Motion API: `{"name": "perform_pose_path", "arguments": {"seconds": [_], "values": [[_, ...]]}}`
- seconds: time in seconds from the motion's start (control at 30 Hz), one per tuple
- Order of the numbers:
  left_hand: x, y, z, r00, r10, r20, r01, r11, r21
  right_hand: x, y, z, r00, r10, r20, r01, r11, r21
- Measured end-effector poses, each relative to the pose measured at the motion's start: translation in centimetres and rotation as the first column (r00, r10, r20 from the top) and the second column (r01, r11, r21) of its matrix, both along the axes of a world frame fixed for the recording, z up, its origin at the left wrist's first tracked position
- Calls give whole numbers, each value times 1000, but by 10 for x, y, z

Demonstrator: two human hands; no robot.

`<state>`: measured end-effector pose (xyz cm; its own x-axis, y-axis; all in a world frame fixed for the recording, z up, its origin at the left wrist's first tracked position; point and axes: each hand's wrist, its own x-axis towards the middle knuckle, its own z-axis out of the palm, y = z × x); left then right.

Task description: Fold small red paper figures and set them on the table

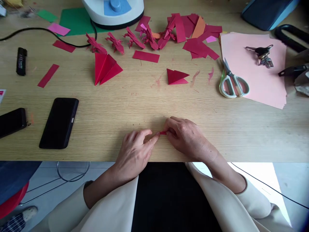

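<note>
Near the table's front edge, a small piece of folded red paper point(163, 132) shows between my two hands. My left hand point(135, 149) pinches its left end between thumb and fingers. At the other end, my right hand point(184, 135) is closed on it, with fingers curled under. Most of the paper is hidden by the fingers. Further back lie a folded red triangle point(177, 77) and a larger pleated red paper piece point(106, 69). A row of small folded red paper figures point(116, 43) stands behind them.
White-handled scissors point(232, 82) rest partly on pink paper sheets point(260, 87) at the right. A black phone point(59, 124) lies at the left, near a second dark phone point(12, 122). Red paper scraps point(200, 48) and a white device base point(116, 16) are at the back.
</note>
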<state>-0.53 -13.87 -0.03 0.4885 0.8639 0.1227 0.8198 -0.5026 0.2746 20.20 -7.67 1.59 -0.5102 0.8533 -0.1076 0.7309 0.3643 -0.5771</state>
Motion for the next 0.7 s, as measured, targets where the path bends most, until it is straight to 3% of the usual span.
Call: {"name": "perform_pose_path", "arguments": {"seconds": [0.27,0.47,0.7], "values": [[18,-2,-4,991,-130,-28,131,991,26,0,1,-5,999,-15,-31,15,1000,18],[18,-1,-7,989,-150,-19,150,989,4,24,-3,-2,964,47,-262,-62,997,-49],[18,-2,-9,983,-168,-72,171,985,37,41,-14,-9,935,164,-315,-152,986,62]]}}
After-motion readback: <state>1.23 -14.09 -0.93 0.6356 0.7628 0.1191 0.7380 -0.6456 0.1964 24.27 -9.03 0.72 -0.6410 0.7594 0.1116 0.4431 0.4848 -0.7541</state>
